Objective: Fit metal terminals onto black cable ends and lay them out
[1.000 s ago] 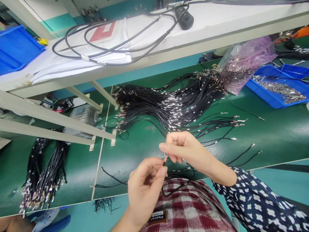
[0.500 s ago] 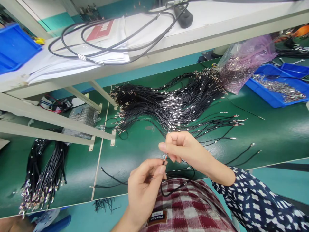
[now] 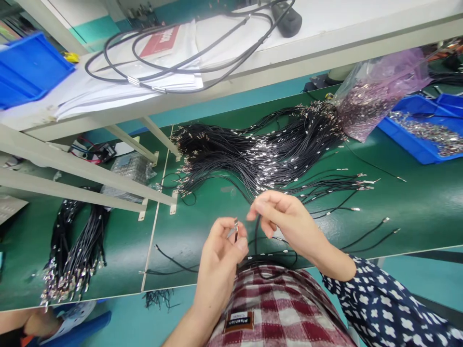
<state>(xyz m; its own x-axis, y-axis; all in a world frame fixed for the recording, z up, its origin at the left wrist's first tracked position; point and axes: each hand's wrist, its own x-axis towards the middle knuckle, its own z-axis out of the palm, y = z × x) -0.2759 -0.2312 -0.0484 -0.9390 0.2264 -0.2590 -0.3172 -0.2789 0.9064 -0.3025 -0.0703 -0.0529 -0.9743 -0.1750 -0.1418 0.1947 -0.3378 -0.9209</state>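
My left hand (image 3: pixel 224 250) is closed in a pinch around a thin black cable. Its bare metal end terminal (image 3: pixel 236 224) points up between the thumb and forefinger. My right hand (image 3: pixel 280 212) is just to the right and a little higher, its fingers bent inward and apart from the terminal. Another stretch of black cable (image 3: pixel 256 238) runs up to the right fingers, which seem to pinch it; the exact grip is partly hidden. Below, cable loops (image 3: pixel 267 278) lie by the checked apron (image 3: pixel 278 299) at the table edge.
A large bundle of black cables (image 3: pixel 260 149) spreads over the green table (image 3: pixel 202 217). Behind it on the right are a pink plastic bag (image 3: pixel 383 91) of metal parts and a blue bin (image 3: pixel 423 149). Another cable bundle (image 3: pixel 77 241) lies left, past the shelf legs (image 3: pixel 108 190).
My hands have moved apart; the left one shifted left with the terminal, which the right fingers no longer cover. A stretch of cable now shows under the right fingers. The whole view shifted slightly.
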